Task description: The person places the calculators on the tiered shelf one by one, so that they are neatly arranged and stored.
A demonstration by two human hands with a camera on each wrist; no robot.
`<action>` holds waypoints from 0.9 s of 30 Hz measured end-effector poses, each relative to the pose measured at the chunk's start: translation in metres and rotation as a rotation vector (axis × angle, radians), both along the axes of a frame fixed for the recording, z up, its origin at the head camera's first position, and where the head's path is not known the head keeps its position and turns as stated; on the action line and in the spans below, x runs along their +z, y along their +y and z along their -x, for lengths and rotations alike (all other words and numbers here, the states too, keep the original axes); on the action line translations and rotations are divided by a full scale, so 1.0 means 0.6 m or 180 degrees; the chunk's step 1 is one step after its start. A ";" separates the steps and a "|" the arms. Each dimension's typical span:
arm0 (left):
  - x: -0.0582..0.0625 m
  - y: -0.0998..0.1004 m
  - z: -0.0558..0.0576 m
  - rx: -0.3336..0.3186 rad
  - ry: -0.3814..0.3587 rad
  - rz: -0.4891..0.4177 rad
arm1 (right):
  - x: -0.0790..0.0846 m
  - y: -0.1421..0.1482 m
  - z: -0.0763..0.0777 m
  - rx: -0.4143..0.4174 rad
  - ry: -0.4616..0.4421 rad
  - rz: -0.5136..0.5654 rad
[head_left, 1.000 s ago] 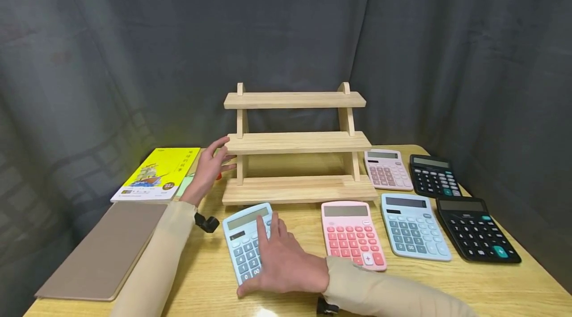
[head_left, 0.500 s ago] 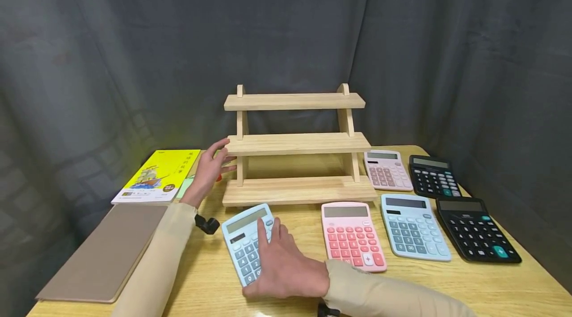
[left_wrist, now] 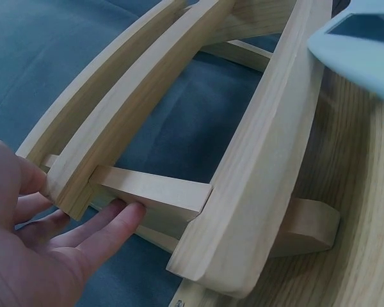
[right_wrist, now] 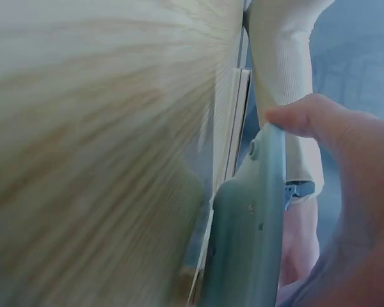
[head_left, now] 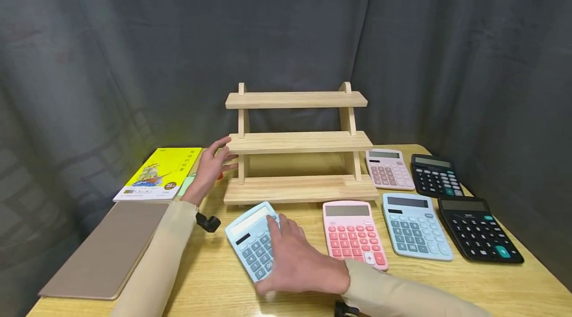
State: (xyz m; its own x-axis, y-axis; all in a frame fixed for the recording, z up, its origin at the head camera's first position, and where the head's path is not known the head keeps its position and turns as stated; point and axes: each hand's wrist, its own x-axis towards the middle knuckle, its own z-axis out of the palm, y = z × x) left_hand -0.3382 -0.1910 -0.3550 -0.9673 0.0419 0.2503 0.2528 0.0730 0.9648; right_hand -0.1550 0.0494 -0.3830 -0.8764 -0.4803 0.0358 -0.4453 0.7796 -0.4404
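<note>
In the head view a light blue calculator (head_left: 252,237) is turned at an angle in front of a three-tier wooden display shelf (head_left: 299,143). My right hand (head_left: 299,260) grips this calculator across its right side, with the thumb at the near edge and the fingers over the far right part, hiding some keys. The right wrist view has the calculator (right_wrist: 246,236) edge-on, tilted off the tabletop, the thumb on its edge. At the shelf's left end my left hand (head_left: 208,170) holds the middle board; the left wrist view shows fingers under the board and against the side support (left_wrist: 150,192).
Right of the shelf lie a pink calculator (head_left: 355,232), another light blue one (head_left: 415,225), a pale pink one (head_left: 389,170) and two black ones (head_left: 480,227). A yellow book (head_left: 161,173) and a brown notebook (head_left: 103,250) lie at left. A grey curtain (head_left: 295,24) hangs behind.
The right hand has moved a little right, and the light blue calculator has turned counterclockwise with its near end swinging right. The left hand stays at the shelf.
</note>
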 end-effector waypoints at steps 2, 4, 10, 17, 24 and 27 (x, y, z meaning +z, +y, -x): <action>-0.001 0.001 0.000 0.0008 -0.0007 -0.0010 | 0.000 0.008 0.000 0.0036 0.0027 0.0056; 0.000 0.002 -0.001 0.0016 0.0003 -0.0031 | 0.002 0.015 0.001 0.0054 0.0091 0.0100; 0.001 0.001 0.002 0.0030 0.0016 -0.0028 | 0.015 0.035 0.010 0.0030 0.0346 0.0159; 0.000 0.000 0.003 0.0045 0.0010 -0.0126 | 0.045 0.052 0.036 -0.0097 0.0738 0.0436; -0.002 0.000 0.005 0.0065 0.0028 -0.0084 | 0.088 0.060 0.083 -0.0303 0.1040 0.0582; -0.003 0.001 0.004 0.0057 0.0034 -0.0100 | 0.111 0.060 0.109 -0.0377 0.1101 0.0616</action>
